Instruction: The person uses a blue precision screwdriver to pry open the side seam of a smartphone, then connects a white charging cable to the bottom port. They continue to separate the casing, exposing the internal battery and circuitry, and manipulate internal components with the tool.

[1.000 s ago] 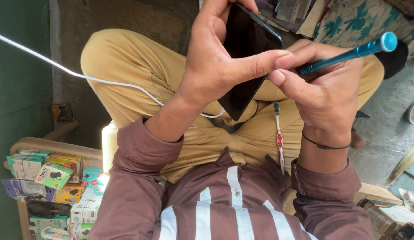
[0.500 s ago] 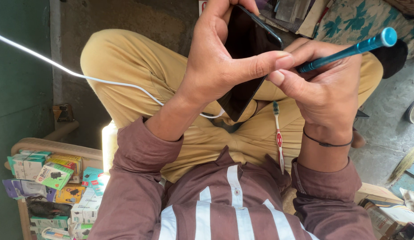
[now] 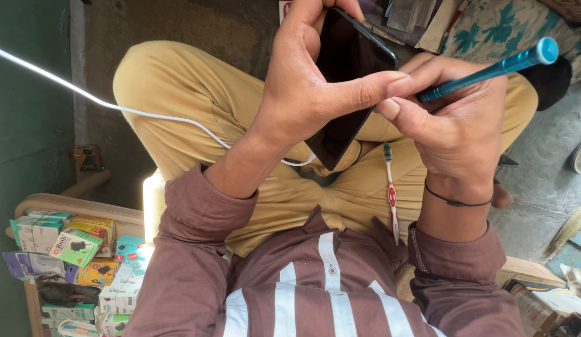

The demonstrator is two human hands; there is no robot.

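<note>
My left hand (image 3: 306,93) grips a dark phone (image 3: 348,75) held on edge over my lap, the thumb stretched across its side. My right hand (image 3: 459,128) holds a teal screwdriver (image 3: 493,70) like a pen, its tip hidden where thumb and fingers meet at the phone's edge. The two hands touch there. A red and white toothbrush (image 3: 391,196) lies on my tan trousers just below the phone. A white cable (image 3: 115,107) runs from the upper left across my knee and under the phone.
Several small coloured cartons (image 3: 72,249) are piled on a shelf at the lower left. Cardboard boxes (image 3: 543,299) sit at the lower right. A floral cloth (image 3: 496,28) and loose papers lie at the top right. Bare concrete floor (image 3: 540,181) shows on the right.
</note>
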